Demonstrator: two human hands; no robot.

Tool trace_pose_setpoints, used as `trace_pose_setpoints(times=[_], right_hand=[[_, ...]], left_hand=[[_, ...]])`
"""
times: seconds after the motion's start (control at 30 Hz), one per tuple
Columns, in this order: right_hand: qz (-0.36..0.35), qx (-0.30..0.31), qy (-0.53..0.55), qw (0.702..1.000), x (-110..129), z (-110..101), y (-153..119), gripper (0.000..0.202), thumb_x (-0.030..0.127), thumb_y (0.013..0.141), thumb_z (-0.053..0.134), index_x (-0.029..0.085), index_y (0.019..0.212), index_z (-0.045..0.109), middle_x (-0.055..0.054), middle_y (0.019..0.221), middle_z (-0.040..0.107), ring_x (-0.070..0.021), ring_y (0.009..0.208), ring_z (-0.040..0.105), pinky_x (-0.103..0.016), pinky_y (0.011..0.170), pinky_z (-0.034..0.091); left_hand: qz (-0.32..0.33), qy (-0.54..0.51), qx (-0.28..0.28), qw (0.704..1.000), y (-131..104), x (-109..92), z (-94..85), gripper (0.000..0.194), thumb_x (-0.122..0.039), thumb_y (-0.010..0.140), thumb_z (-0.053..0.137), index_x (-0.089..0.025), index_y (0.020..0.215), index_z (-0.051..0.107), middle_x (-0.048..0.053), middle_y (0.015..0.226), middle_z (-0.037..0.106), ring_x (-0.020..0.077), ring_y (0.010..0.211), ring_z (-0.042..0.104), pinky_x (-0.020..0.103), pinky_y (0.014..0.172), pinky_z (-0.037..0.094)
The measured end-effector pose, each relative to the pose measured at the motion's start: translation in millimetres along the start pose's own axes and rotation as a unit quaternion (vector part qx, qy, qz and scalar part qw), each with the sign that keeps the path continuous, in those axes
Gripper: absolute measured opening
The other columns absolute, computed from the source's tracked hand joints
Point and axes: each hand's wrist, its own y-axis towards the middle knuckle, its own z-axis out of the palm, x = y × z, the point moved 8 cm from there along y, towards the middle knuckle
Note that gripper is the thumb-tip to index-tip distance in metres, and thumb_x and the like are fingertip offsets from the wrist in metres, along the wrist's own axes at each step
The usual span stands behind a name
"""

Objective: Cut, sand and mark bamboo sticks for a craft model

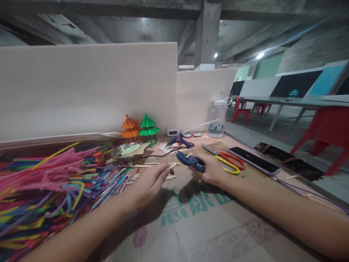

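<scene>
My left hand (149, 180) is closed, pinching a short pale wooden stick (173, 165) between thumb and fingertips. To its right, my right hand (209, 169) wraps around a blue hand cutter (188, 160), whose head points left toward the stick. A small pale piece shows at the cutter's head; whether it is gripped there I cannot tell. The two hands are apart, above the cardboard-covered table (196, 225). Beneath and behind my left hand lie several wooden sticks (147, 165). Scissors (229, 162) with red and yellow handles rest just beyond my right hand.
Colourful pipe cleaners (51, 174) heap at the left. Behind stand an orange pagoda model (130, 127), a green one (148, 129), a blue glue gun (180, 140), a metal bowl (116, 151) and a water bottle (217, 120). A phone (255, 160) lies at the right.
</scene>
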Motion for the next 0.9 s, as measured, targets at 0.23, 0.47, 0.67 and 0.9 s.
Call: trace_pose_setpoints(times=[0.23, 0.47, 0.67, 0.9], right_hand=[[0.0, 0.03, 0.022, 0.999, -3.0, 8.0, -0.2, 0.035, 0.051, 0.089, 0.062, 0.02, 0.104, 0.067, -0.009, 0.096, 0.074, -0.0246, 0.084, 0.068, -0.033, 0.072, 0.049], [0.048, 0.027, 0.021, 0.998, -9.0, 8.5, 0.6, 0.034, 0.053, 0.087, 0.062, 0.02, 0.084, 0.068, -0.003, 0.074, 0.069, -0.0187, 0.065, 0.06, -0.027, 0.057, 0.039], [0.089, 0.032, 0.003, 0.995, -10.8, 7.4, 3.7, 0.037, 0.053, 0.085, 0.064, 0.019, 0.071, 0.068, -0.002, 0.064, 0.065, -0.0175, 0.058, 0.057, -0.026, 0.053, 0.034], [0.075, 0.011, -0.019, 0.997, -8.9, 5.2, 5.4, 0.034, 0.053, 0.084, 0.065, 0.02, 0.077, 0.071, -0.004, 0.072, 0.07, -0.0194, 0.064, 0.061, -0.028, 0.058, 0.039]], left_hand=[[0.012, 0.0, -0.007, 1.0, 0.7, 8.1, 0.6, 0.04, -0.041, 0.103, 0.03, -0.021, 0.1, 0.065, 0.004, 0.088, 0.068, 0.02, 0.081, 0.062, 0.03, 0.075, 0.044], [-0.042, -0.062, -0.014, 0.997, 2.4, 6.3, -2.3, 0.041, -0.047, 0.1, 0.033, -0.02, 0.094, 0.064, 0.0, 0.075, 0.061, 0.017, 0.069, 0.055, 0.028, 0.065, 0.041], [-0.073, -0.12, -0.01, 0.99, 2.9, 10.4, 1.2, 0.041, -0.05, 0.099, 0.034, -0.021, 0.094, 0.062, -0.005, 0.062, 0.044, 0.0145, 0.059, 0.044, 0.026, 0.058, 0.035], [-0.063, -0.085, -0.029, 0.994, 8.0, 13.5, -5.4, 0.038, -0.045, 0.098, 0.036, -0.02, 0.095, 0.064, -0.001, 0.067, 0.054, 0.0173, 0.066, 0.051, 0.027, 0.065, 0.043]])
